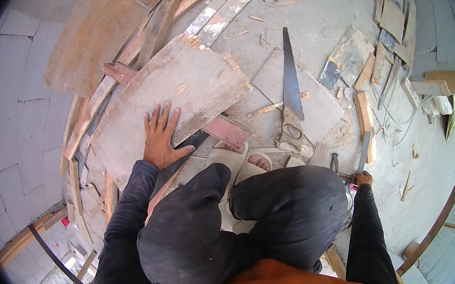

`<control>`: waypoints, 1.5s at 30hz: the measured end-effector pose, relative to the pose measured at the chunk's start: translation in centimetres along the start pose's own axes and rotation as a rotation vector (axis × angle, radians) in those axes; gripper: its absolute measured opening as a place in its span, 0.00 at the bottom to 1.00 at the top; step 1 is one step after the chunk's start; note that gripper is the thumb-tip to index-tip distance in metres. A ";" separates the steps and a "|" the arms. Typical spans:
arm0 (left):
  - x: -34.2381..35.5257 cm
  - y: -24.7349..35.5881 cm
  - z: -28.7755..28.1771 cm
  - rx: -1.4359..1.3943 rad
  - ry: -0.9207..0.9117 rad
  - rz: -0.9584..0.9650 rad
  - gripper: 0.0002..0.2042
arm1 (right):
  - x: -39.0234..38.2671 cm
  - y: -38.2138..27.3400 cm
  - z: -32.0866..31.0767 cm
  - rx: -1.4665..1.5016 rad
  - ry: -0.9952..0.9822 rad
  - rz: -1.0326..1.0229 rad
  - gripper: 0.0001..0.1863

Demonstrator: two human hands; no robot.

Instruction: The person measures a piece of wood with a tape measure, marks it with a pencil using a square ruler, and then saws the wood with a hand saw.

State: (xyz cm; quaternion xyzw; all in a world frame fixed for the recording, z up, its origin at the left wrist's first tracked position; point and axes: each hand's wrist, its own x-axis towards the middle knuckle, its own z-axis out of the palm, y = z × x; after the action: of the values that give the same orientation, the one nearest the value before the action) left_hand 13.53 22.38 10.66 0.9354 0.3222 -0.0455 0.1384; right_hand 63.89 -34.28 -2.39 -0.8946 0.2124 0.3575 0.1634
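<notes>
My left hand [163,137] lies spread on a pale, dusty board [182,95] with splintered edges, which rests over pink-painted wood [226,130] and other planks. My right hand [363,179], at the right beside my knee, grips a metal square [364,152] with a grey blade pointing away from me. A hammer-like tool [335,161] lies just left of that hand, partly hidden. A handsaw [291,127] lies in front of my sandalled feet, over a smaller board [323,113] and wood scraps.
Long planks [137,47] and a large brown sheet [91,31] lie along the left, beside a pale block wall [11,117]. Offcuts [349,55], a short timber [365,124] and loose cable [393,144] are at the right. A bowed brown strip [454,196] stands near the far right edge.
</notes>
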 end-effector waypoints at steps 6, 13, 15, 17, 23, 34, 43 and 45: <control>-1.9 -1.3 1.6 0.086 0.060 -0.032 0.46 | -13.8 -10.1 10.0 -0.382 0.215 -0.970 0.35; 0.0 1.0 -0.1 0.000 0.088 -0.016 0.45 | -21.9 -12.4 19.3 -0.748 -0.012 -1.126 0.48; 1.5 2.0 -0.7 -0.001 0.124 0.001 0.45 | -21.4 -12.4 20.0 -0.737 0.054 -1.242 0.48; 3.9 2.9 -0.6 -0.002 0.166 0.014 0.45 | -21.3 -12.8 20.4 -0.733 0.091 -1.335 0.49; 10.1 6.0 1.3 -0.079 0.236 0.031 0.47 | -24.3 -17.0 23.6 -0.853 -0.039 -1.356 0.56; 10.5 7.1 1.0 0.027 0.134 0.074 0.49 | -22.4 -17.9 17.6 -0.695 0.034 -1.150 0.45; 10.7 7.0 0.5 -0.021 0.150 0.071 0.47 | -21.3 -17.6 2.1 -0.754 0.347 -1.291 0.48; 10.8 6.7 0.2 -0.031 0.164 0.038 0.46 | -23.6 -20.5 -2.0 -0.489 0.444 -1.283 0.34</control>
State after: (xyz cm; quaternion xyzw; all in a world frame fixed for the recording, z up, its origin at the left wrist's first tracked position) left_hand 26.16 23.64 10.16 0.9396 0.3154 0.0389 0.1267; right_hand 59.80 -11.36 18.56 -0.9057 -0.4127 0.0384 0.0891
